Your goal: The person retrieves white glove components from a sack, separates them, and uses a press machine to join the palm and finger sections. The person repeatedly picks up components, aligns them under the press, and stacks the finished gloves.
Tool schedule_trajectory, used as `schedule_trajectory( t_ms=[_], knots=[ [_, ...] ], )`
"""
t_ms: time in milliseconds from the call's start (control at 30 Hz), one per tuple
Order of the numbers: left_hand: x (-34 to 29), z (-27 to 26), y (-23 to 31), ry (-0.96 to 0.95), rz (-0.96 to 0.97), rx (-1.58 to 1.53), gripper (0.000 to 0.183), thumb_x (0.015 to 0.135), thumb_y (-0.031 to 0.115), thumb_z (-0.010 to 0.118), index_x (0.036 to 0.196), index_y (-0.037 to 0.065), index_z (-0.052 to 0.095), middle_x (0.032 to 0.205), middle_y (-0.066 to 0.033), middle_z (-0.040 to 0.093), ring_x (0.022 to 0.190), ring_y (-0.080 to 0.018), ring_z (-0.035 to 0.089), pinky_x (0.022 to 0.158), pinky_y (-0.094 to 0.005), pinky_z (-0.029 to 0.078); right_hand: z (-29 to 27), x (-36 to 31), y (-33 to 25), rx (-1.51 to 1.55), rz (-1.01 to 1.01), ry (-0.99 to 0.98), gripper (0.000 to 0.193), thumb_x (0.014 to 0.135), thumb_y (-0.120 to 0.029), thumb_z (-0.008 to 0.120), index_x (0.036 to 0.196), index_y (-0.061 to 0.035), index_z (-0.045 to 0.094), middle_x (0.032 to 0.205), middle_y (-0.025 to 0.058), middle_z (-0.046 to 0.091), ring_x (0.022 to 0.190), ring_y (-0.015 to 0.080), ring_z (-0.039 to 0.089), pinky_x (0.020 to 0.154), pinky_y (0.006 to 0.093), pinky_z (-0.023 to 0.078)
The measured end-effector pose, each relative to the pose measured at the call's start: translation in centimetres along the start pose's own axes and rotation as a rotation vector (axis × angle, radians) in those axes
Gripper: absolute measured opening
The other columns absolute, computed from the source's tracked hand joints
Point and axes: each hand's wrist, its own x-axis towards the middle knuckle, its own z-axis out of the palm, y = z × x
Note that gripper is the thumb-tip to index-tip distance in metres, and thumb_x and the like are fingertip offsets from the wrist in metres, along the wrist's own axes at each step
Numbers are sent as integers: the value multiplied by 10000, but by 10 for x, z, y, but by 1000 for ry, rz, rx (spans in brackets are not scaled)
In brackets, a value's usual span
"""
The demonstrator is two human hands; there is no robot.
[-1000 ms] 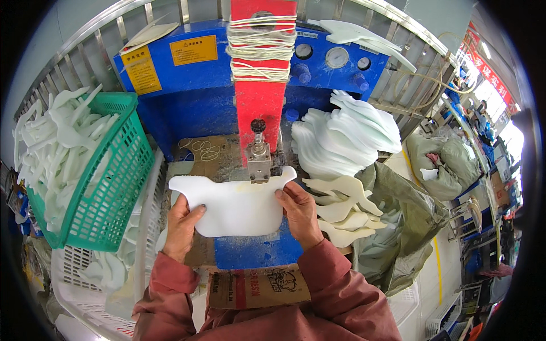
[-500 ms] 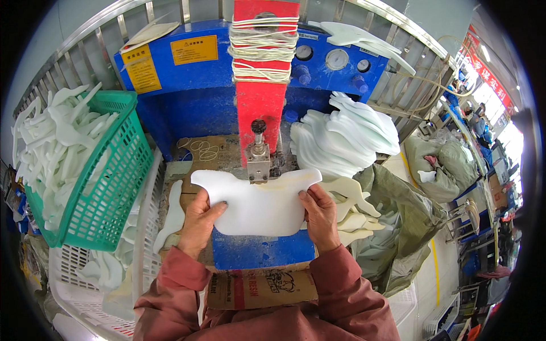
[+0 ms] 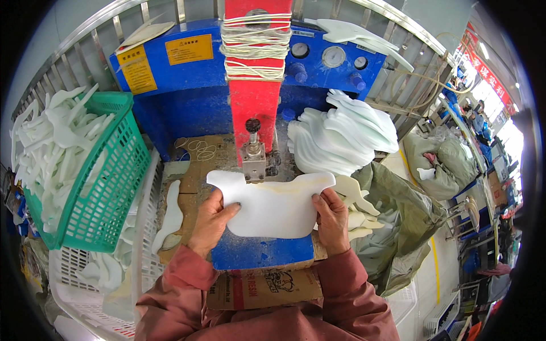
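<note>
White flat foam cutout [image 3: 272, 206], curvy-edged, clamped at both ends by left hand [image 3: 211, 223] and right hand [image 3: 332, 219]

Metal railing [image 3: 85, 34] behind a blue machine [image 3: 187, 108], green basket [image 3: 108, 176] at the left, white crate [image 3: 85, 284] below, grey sacks [image 3: 409, 216] on the right, bright daylight from far right

Two yellow labels [image 3: 189, 49] on blue machine [image 3: 187, 102]; printed carton [image 3: 261, 287] below.
</note>
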Motion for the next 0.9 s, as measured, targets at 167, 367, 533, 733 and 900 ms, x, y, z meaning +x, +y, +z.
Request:
schedule_trajectory(
  t_ms=[167, 367, 533, 733, 900],
  knots=[
    [11, -4, 0, -6, 43, 1, 375, 1006, 4, 609, 1379, -10, 574, 1171, -61, 710, 1013, -101, 653, 902, -292, 528, 0, 8, -3, -134, 49, 23, 324, 1042, -57, 614, 1344, 61, 628, 1213, 61, 722, 1001, 97, 655, 854, 236, 528],
    [22, -23, 4, 35, 70, 20, 404, 1005, 2, 612, 1405, -14, 555, 1239, -78, 699, 1076, -126, 660, 959, -292, 513, 19, 26, 8, -62, 19, -10, 309, 1040, -67, 625, 1323, 57, 641, 1200, 47, 720, 980, 91, 651, 835, 236, 528],
    [11, -29, 1, 53, 97, -44, 425, 999, -27, 614, 1419, -27, 548, 1275, -90, 690, 1113, -154, 674, 988, -308, 523, 23, 23, 19, 27, 70, -42, 314, 1043, -81, 634, 1328, 50, 643, 1188, 34, 716, 985, 90, 647, 847, 238, 523],
    [9, -24, -4, 12, 29, -141, 536, 966, -79, 577, 1492, -4, 509, 1359, -101, 664, 1212, -188, 653, 1052, -343, 513, 15, 12, 10, -18, 52, -47, 316, 1048, -110, 640, 1327, 37, 651, 1159, 15, 712, 939, 65, 627, 788, 222, 499],
    [11, -16, -6, 1, -1, -172, 509, 971, -76, 578, 1472, -2, 525, 1329, -95, 678, 1178, -186, 669, 1031, -336, 531, 12, 8, 2, -9, 36, -29, 315, 1052, -112, 630, 1326, 42, 649, 1166, 24, 716, 935, 66, 633, 778, 219, 497]
  ],
)
